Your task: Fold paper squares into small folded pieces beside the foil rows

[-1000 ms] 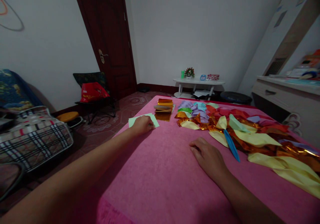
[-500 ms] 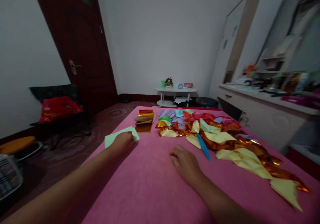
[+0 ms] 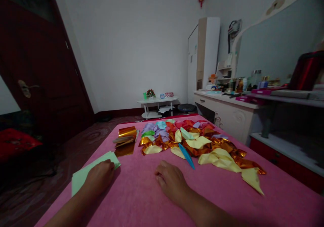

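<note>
My left hand (image 3: pixel 100 175) rests, fingers curled under, on the right part of a light green sheet of paper (image 3: pixel 81 177) at the table's left edge. Whether those fingers grip the paper is hidden. Near the middle of the pink cloth (image 3: pixel 131 200) lies my right hand (image 3: pixel 170 179), loosely closed with nothing visible in it. A blue pointed strip (image 3: pixel 186 156) lies just beyond and to the right of it. Behind my left hand sits a stack of gold foil sheets (image 3: pixel 126 141).
Crumpled gold foil, yellow paper pieces (image 3: pixel 220 158), purple pieces (image 3: pixel 162 134) and red pieces spread over the right and far side. Beyond are a small white table (image 3: pixel 157 100), a round black stool (image 3: pixel 186 108) and a dressing table (image 3: pixel 227 109). A door (image 3: pixel 48 68) stands left.
My view has turned to the right, so everything sits further left in it and more of the dressing table shows. Both hands keep about the same places on the table.
</note>
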The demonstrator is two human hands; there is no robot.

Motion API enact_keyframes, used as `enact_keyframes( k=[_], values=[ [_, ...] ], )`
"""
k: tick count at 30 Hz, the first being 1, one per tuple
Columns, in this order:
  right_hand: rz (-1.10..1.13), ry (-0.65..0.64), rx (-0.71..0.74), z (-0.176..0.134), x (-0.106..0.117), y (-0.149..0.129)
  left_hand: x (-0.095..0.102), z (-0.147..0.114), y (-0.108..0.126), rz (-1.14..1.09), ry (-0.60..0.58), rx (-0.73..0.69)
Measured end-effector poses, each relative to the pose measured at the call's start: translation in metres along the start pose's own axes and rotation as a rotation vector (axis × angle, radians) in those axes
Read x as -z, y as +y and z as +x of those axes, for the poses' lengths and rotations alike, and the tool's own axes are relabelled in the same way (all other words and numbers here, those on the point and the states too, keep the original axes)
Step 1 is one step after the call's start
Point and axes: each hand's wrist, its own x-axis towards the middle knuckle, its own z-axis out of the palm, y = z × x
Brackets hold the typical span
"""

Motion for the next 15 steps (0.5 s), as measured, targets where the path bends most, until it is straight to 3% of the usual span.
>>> enact_keyframes(
  k=[3, 6, 8, 12, 15],
  values=[
    [-0.002, -0.006, -0.001, -0.001, 0.0, 0.0, -0.003, -0.002, 0.005, 0.084, 0.014, 0.013],
    [0.008, -0.026, -0.004, -0.001, 0.0, 0.0, 0.006, -0.009, 0.016, 0.108, 0.048, -0.004],
    [0.037, -0.016, -0.024, 0.0, 0.0, -0.001, 0.018, -0.015, 0.03, 0.08, 0.096, -0.099],
    [0.112, 0.097, -0.113, 0.002, 0.003, -0.003, 0.043, -0.033, 0.071, -0.138, 0.079, -0.355],
    [0.158, 0.106, -0.09, 0.002, 0.004, -0.003, 0.05, -0.06, 0.095, -0.27, 0.094, -0.487]
  ],
)
